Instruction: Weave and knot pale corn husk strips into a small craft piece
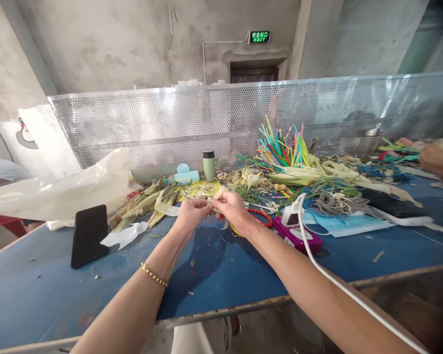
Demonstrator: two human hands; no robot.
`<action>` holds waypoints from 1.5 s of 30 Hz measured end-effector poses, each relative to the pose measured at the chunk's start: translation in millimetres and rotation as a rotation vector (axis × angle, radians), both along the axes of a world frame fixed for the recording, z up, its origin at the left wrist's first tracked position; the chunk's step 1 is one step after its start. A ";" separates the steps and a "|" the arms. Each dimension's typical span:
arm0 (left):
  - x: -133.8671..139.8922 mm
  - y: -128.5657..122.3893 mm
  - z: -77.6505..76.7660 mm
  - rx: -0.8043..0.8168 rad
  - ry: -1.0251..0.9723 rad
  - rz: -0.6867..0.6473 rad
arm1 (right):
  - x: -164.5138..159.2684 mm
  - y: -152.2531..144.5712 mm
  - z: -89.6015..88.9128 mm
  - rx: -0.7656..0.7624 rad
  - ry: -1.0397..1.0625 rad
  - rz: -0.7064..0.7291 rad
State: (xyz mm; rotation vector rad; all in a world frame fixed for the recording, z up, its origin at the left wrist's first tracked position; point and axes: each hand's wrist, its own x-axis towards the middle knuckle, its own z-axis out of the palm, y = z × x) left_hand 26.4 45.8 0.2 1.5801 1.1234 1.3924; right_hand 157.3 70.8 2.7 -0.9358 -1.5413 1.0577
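Note:
My left hand (192, 214) and my right hand (233, 209) meet over the middle of the blue table, fingertips pinched together. Between them is a pale, flat strip of what looks like dried corn husk (218, 191), its upper end sticking out above the fingers. Much of the strip is hidden by the fingers. Just beyond the left hand lies a curled pale strip (166, 208), near a pile of dry husks (142, 204). Beside my right wrist are red-orange loops (263, 216), perhaps scissor handles, partly behind the arm.
A black phone (90, 237) and crumpled white paper (125, 235) lie left. A green tumbler (208, 167) stands behind. Right are a purple power strip (299, 237), white cable (317, 265), blue mask (349, 225) and colourful strips (280, 150). Another person's hand (441, 160) is far right.

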 end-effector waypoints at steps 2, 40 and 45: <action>-1.9 0.5 0.3 -0.022 -0.003 -0.005 | 0.4 -0.8 2.3 -0.026 0.009 0.016; -17.0 -3.4 14.8 -0.211 -0.194 -0.106 | 45.9 -16.9 45.3 0.311 -0.225 0.406; -16.4 -4.1 14.3 -0.203 -0.209 -0.121 | 38.5 -18.4 41.9 0.321 -0.180 0.353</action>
